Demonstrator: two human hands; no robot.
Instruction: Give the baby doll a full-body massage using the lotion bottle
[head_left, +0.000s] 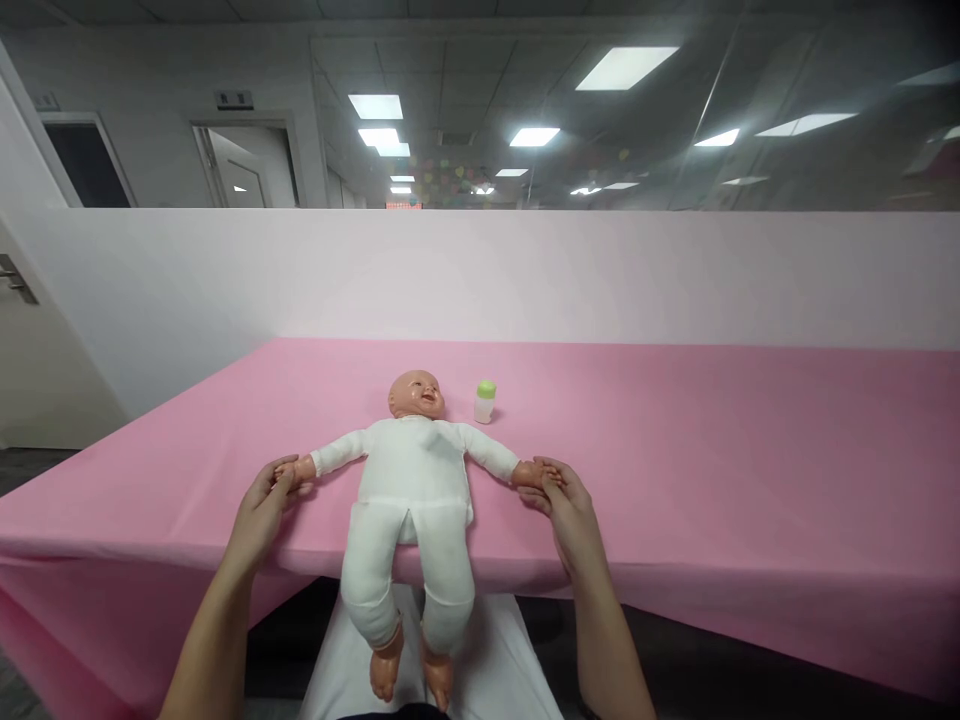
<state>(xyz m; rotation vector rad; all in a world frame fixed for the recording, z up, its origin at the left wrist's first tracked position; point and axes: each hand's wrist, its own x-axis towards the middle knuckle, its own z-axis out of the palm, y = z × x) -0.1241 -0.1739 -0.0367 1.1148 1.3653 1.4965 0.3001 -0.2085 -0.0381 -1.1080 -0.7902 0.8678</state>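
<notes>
The doll lies on its back on the table, lengthwise between left hand and right hand, head away. Each is closed round one of its hands, about equally near the trunk.

A pink-covered table spreads beneath the left hand and right hand. Well left of the left hand stands a pale door with a metal handle, dark floor at its foot. Ahead of both hands runs a white wall; above it, farther off, show an open door and bright lights in a grey ceiling.
</notes>
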